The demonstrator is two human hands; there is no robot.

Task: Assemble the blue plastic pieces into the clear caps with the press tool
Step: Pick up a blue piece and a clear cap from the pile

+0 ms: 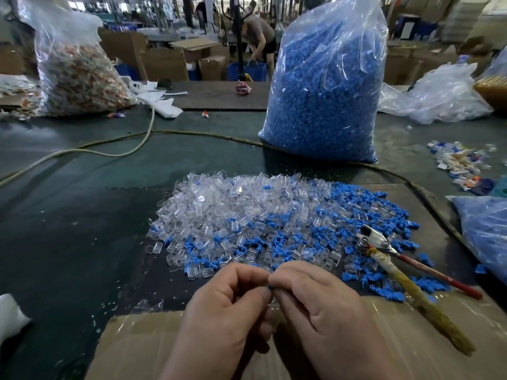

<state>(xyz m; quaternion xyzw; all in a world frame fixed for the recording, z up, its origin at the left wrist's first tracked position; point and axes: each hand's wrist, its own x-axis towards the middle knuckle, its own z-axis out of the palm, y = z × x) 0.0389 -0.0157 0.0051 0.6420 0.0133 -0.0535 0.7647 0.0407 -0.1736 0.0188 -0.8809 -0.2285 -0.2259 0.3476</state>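
Note:
A heap of clear caps (219, 209) mixed with blue plastic pieces (354, 204) lies on the dark table in front of me. My left hand (227, 303) and my right hand (315, 300) meet fingertip to fingertip just below the heap. Between them a small blue piece (270, 287) shows, pinched by both hands; any clear cap there is hidden by the fingers. The press tool (384, 248), pliers-like with one red and one taped handle, lies on the pile's right edge, untouched.
A tall clear bag of blue pieces (323, 86) stands behind the heap. A bag of mixed parts (79, 75) sits far left, and cables (109, 149) cross the table. A cardboard box (131, 346) lies under my wrists. A person bends over crates in the background.

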